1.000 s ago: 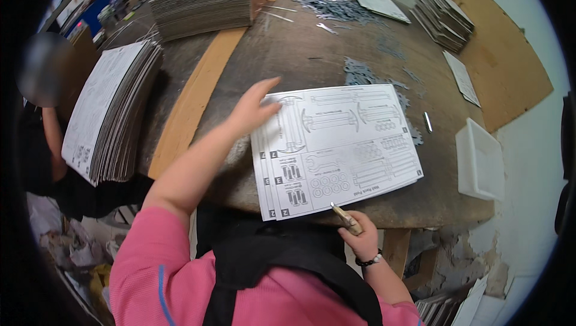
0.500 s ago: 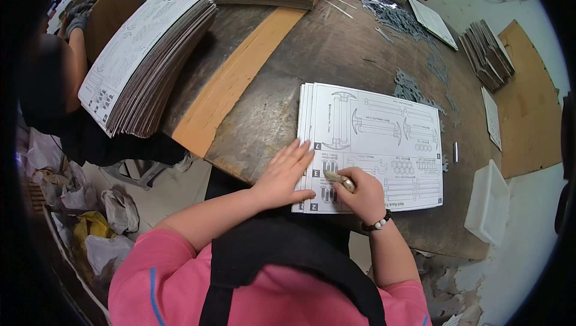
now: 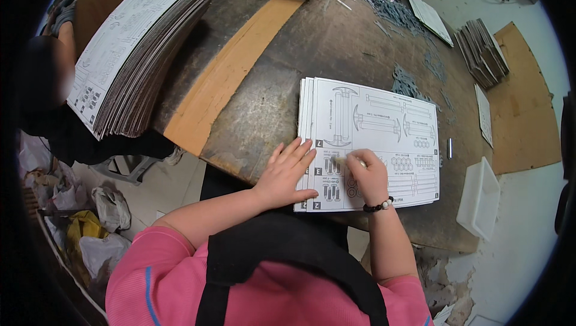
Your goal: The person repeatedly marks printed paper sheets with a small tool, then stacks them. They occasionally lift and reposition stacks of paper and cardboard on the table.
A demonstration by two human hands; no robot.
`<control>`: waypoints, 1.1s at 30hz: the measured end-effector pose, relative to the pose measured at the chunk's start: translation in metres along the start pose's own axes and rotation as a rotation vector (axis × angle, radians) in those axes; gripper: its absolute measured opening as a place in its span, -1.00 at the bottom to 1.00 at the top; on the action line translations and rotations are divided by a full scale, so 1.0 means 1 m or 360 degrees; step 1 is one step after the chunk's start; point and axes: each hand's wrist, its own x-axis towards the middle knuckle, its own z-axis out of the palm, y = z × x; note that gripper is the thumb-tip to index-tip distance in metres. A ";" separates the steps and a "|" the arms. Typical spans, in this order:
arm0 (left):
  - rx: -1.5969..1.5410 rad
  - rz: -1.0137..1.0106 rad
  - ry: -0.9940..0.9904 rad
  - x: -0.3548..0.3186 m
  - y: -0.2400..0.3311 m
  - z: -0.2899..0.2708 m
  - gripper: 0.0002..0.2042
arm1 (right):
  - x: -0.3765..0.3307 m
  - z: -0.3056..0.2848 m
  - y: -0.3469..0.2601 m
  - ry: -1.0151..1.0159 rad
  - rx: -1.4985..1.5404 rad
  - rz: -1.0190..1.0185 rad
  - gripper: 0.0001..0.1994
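My left hand rests flat, fingers spread, on the stacked printed sheets, which extend rightward beneath my right hand. The right grasps a short, mostly hidden hand tool.

Gotta be a workshop: scuffed worktop with a thick stack of printed boards on the left, loose grey flat pieces heaped far off, a gloved co-worker's hand far left, bulging plastic bags on the floor near left, battered wall near right.
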 end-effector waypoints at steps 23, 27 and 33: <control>-0.0048 0.0010 0.0032 0.000 -0.002 0.002 -0.17 | 0.006 0.010 -0.035 -0.0206 -0.1084 -0.0638 -0.87; -0.0079 0.0009 0.0042 0.001 -0.005 0.003 -0.15 | 0.009 -0.020 -0.013 0.0005 -0.0118 0.0078 -0.82; -0.0070 -0.0012 0.0048 0.002 -0.002 -0.001 -0.18 | 0.005 -0.015 0.002 -0.0046 -0.0133 0.0048 -0.79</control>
